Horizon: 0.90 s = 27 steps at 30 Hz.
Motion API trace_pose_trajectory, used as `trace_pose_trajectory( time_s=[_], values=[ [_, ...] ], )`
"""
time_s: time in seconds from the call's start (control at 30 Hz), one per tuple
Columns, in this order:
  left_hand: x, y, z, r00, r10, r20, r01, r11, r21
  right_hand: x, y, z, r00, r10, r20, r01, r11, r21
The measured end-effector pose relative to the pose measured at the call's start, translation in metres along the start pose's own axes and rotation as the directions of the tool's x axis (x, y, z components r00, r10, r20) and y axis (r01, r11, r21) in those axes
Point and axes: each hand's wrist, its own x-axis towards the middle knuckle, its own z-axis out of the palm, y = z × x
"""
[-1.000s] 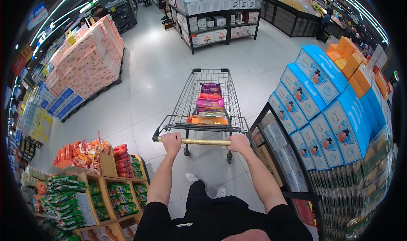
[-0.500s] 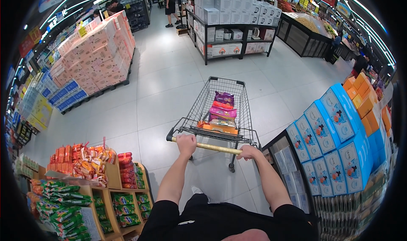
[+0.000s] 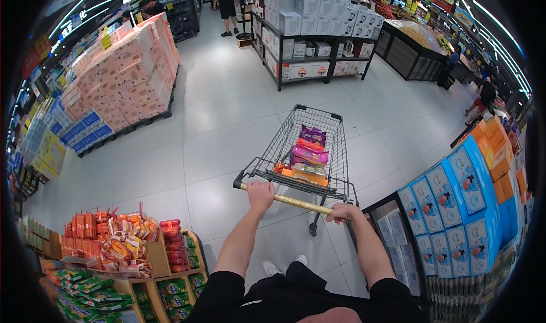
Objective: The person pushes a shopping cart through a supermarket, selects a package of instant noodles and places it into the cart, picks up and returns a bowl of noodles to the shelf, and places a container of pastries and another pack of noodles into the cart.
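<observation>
A dark wire shopping cart (image 3: 335, 135) stands in front of me, angled slightly. My left hand (image 3: 261, 195) is wrapped round the left part of its yellow handle bar (image 3: 297, 202). Near the bar's right end, my right hand (image 3: 342, 212) grips it too, fingers curled over the top. Several packages lie in the cart's basket: a purple bag (image 3: 313, 134), a pink bag (image 3: 310, 154) and an orange box (image 3: 305, 177) closest to the handle. Part of what lies under the bags is hidden.
Wooden shelves with red and orange snack packs (image 3: 116, 240) stand close on my left. To the right, stacked blue boxes (image 3: 449, 201) rise beside the cart. A pallet of pink cartons (image 3: 128, 75) is far left; a black rack of white boxes (image 3: 318, 47) stands ahead. A person (image 3: 226, 7) stands beyond.
The cart and both my hands have shifted a little to the right in view. Both my shoes now show below. The snack shelves on the left sit lower in view.
</observation>
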Motion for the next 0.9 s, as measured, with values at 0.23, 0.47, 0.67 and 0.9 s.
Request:
trace_pose_trajectory(
  time_s=[0.23, 0.47, 0.67, 0.9],
  values=[
    [0.034, 0.001, 0.017, 0.998, 0.035, -0.047, -0.039, 0.996, -0.084, 0.029, 0.01, -0.038, 0.962, 0.068, 0.263, -0.115, 0.979, 0.17],
    [0.076, -0.003, 0.044, 0.996, 0.07, -0.057, -0.075, 0.994, -0.081, 0.056, 0.011, -0.085, 0.889, -0.032, 0.457, -0.097, 0.962, 0.256],
    [0.114, 0.003, 0.066, 0.993, 0.112, 0.033, -0.111, 0.992, -0.057, 0.08, 0.025, -0.114, 0.864, -0.072, 0.498, -0.102, 0.944, 0.314],
    [0.157, 0.001, 0.095, 0.988, 0.151, 0.012, -0.149, 0.985, -0.092, 0.091, 0.021, -0.148, 0.89, -0.109, 0.443, -0.067, 0.929, 0.364]
  ],
)
